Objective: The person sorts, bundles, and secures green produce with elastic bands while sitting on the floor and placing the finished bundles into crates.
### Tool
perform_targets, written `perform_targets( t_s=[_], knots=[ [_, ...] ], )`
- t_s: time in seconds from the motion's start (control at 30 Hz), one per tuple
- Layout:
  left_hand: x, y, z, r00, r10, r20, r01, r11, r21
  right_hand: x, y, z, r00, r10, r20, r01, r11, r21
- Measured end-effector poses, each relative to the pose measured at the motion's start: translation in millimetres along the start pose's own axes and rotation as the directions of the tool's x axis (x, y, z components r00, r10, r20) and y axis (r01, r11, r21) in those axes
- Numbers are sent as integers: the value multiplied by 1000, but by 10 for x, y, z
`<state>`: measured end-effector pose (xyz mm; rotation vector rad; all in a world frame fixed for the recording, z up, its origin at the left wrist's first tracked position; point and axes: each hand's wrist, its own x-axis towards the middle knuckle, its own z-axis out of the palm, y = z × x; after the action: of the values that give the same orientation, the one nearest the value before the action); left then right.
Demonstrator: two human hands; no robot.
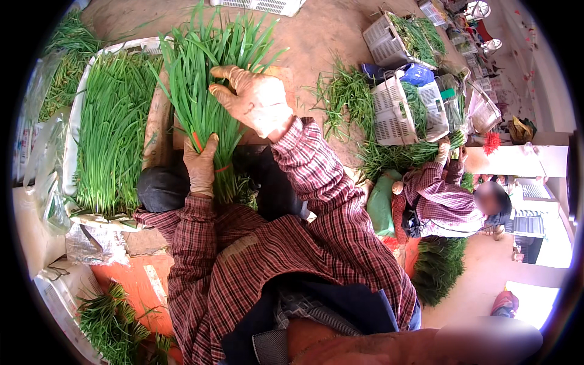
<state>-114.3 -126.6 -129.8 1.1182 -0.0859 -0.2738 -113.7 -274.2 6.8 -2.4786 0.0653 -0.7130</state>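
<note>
Nearest my lens: one red, white and dark checked cloth smock, on the person whose view I share. Next, left hand, apparently in a thin tan glove, closed on the lower left side of one thick sheaf of long, flat green leaves, held out before the body, tips pointing away. One narrow red band crosses its stems just right of that hand; one thin orange strip shows beside the thumb, use uncertain. Right hand, likewise tan-covered, thumb and forefinger spread over the leaves, gripping nothing I can see; contact I cannot confirm. Step in hand, by my judgement: tidying the banded sheaf. The next move would call for a steady left hold while the right evens the leaves without crushing them. Left of the sheaf: one long, white-rimmed tray of similar green leaves laid lengthwise. Farther, to the right: one loose heap of green stalks, one white slotted plastic crate, one co-worker in a checked top.
</note>
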Motion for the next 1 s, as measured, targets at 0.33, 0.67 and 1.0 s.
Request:
perform_targets(
  t_s=[0.33, 0.67, 1.0],
  knots=[
    [62, 45, 16, 999, 30, 21, -30, 999, 18, -21, 139, 118, 951, 292, 105, -302, 795, 527],
    [106, 116, 111, 991, -90, -99, 76, 988, -134, -807, 349, -202, 851, 338, 401, -464, 841, 277],
    [202, 495, 87, 987, -110, 117, 93, 986, 140, -1198, 247, 603, 666, 397, 632, -689, 2, 725]
  ],
)
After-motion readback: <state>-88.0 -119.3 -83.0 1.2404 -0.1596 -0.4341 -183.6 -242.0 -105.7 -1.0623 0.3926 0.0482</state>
